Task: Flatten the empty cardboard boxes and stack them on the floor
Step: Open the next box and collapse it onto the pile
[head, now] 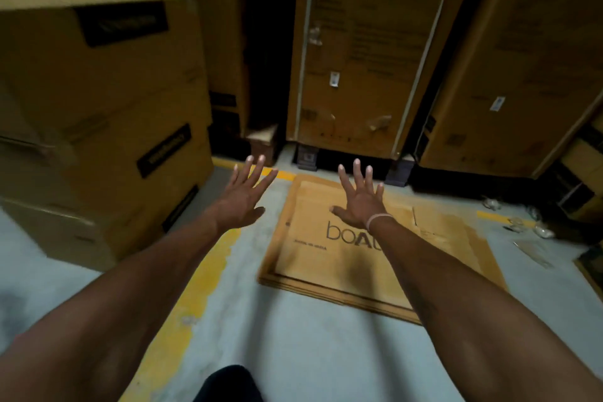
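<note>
A stack of flattened cardboard boxes (329, 258) lies on the grey floor, the top sheet printed with dark lettering. Both my arms reach forward over the floor. My left hand (243, 196) hovers with its fingers spread, left of the stack and above a yellow floor line, holding nothing. My right hand (360, 199) is spread above the far part of the stack, a pale band on its wrist; I cannot tell whether it touches the cardboard.
Stacked brown cartons (98, 114) stand at the left. Tall cartons (365, 52) on feet line the back, another (509, 75) at the right. Clear plastic scraps (528, 232) litter the floor at the right. A yellow painted line (208, 274) runs along the floor.
</note>
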`<state>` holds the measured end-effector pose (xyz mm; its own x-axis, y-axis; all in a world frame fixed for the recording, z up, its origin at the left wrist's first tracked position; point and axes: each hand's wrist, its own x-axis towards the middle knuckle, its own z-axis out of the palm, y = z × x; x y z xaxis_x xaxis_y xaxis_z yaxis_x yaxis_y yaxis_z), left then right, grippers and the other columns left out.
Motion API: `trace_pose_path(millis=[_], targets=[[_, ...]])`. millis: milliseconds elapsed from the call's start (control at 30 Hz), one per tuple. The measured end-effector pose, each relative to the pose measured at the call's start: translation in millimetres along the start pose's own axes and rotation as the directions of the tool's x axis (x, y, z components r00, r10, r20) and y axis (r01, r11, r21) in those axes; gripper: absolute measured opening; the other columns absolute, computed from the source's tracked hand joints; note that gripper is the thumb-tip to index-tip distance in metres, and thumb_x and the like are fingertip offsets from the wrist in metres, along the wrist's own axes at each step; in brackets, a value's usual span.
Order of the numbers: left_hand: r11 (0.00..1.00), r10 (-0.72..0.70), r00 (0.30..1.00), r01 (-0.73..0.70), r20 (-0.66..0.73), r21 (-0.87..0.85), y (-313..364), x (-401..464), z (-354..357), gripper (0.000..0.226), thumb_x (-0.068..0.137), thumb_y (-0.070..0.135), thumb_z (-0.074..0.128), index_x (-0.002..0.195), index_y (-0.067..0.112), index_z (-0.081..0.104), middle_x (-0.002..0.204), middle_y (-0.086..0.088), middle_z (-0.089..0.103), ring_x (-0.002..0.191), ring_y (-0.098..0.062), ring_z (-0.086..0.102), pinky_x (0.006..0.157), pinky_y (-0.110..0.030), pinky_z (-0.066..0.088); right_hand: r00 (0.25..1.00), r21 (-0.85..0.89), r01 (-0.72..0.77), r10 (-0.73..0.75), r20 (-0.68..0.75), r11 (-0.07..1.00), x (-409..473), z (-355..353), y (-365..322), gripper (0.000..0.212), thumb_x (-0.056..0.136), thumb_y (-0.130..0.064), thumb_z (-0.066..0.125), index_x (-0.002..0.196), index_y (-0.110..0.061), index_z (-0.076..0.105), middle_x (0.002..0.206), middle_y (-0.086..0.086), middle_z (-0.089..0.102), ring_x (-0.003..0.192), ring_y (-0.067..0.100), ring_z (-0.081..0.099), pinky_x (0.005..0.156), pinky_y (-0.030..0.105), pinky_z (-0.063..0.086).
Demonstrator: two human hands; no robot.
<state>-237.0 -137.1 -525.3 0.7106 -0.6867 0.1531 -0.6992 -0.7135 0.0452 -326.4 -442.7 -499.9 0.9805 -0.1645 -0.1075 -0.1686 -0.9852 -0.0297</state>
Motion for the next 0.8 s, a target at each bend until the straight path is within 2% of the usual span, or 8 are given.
trace_pose_path(millis=[267, 533, 667, 800], targets=[[0.985, -0.099, 0.979, 0.122, -0.176, 0.122, -68, -47, -125, 0.103, 0.094, 0.027, 0.064, 0.165, 0.025, -0.011, 0.169, -0.013, -0.025, 0.154, -0.040, -0.024, 0.125, -0.057, -0.004, 0.967, 0.086, 0.153, -0.131, -0.218, 0.985, 29, -113, -124, 0.097, 0.100, -0.061, 0.050, 0.162, -0.033, -0.019, 0.165, 0.004, -0.037, 0.154, 0.039, -0.027, 0.123, 0.066, 0.002], [0.951, -0.176, 0.938, 0.241, -0.300, 0.194, -129, -76, -178, 0.098, 0.101, 0.039, 0.058, 0.162, 0.029, -0.018, 0.167, -0.011, -0.030, 0.152, -0.036, -0.032, 0.126, -0.057, -0.007, 0.924, 0.124, 0.275, -0.227, -0.307, 0.953, 58, -169, -237, 0.094, 0.100, -0.068, 0.043, 0.162, -0.034, -0.020, 0.165, 0.002, -0.038, 0.154, 0.037, -0.029, 0.123, 0.064, 0.000], [0.936, -0.163, 0.882, 0.280, -0.442, 0.213, -161, -87, -209, 0.086, 0.101, 0.040, 0.050, 0.166, 0.025, -0.005, 0.170, -0.013, -0.022, 0.155, -0.034, -0.027, 0.127, -0.056, -0.008, 0.888, 0.156, 0.372, -0.302, -0.348, 0.915, 72, -183, -304, 0.092, 0.101, -0.066, 0.043, 0.162, -0.036, -0.019, 0.165, 0.001, -0.038, 0.154, 0.035, -0.029, 0.125, 0.062, 0.000], [0.936, -0.162, 0.761, 0.320, -0.628, 0.146, -197, -98, -246, 0.068, 0.100, 0.038, 0.037, 0.163, 0.014, 0.024, 0.172, -0.017, 0.006, 0.159, -0.033, -0.006, 0.128, -0.054, -0.004, 0.833, 0.205, 0.492, -0.389, -0.394, 0.846, 81, -197, -372, 0.089, 0.101, -0.068, 0.040, 0.162, -0.038, -0.016, 0.165, -0.001, -0.037, 0.153, 0.034, -0.031, 0.125, 0.061, -0.002]])
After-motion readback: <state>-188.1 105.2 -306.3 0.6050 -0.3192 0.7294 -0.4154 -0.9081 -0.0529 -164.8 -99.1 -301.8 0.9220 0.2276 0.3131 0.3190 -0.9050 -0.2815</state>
